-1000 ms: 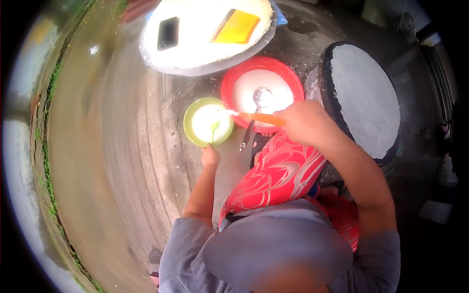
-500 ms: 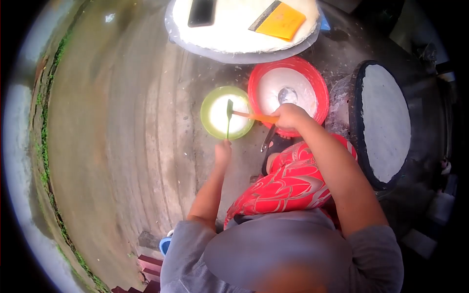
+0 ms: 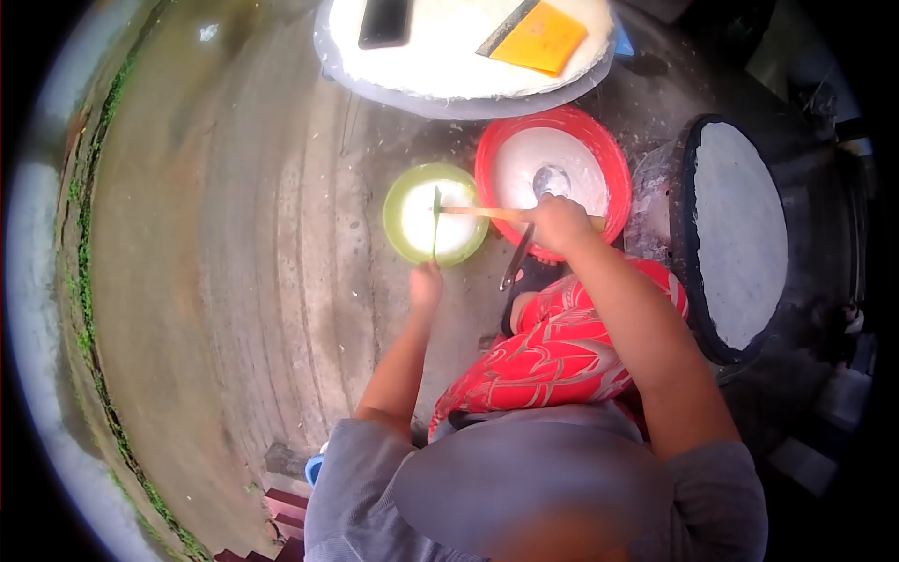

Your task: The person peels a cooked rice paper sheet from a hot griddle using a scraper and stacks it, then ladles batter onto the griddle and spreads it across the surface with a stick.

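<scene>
My left hand is closed at the near rim of a green bowl of white liquid, on the lower end of a thin green strip whose exact kind I cannot make out. In my right hand is a long orange-yellow stick, gripped with closed fingers above a red basin. The stick's far end meets the green strip over the bowl. Inside the basin is whitish material with a shiny metal ladle bowl; a dark handle leans over the basin's near edge.
A round white-covered surface beyond the bowls bears a dark phone and an orange scraper. On the right stands a large dark-rimmed round vessel with a pale top. Concrete floor extends left to a green-edged border.
My right hand has shifted slightly, and the stick lies more level, with part of it now showing right of the hand. The green strip has moved slightly left and looks narrower.
</scene>
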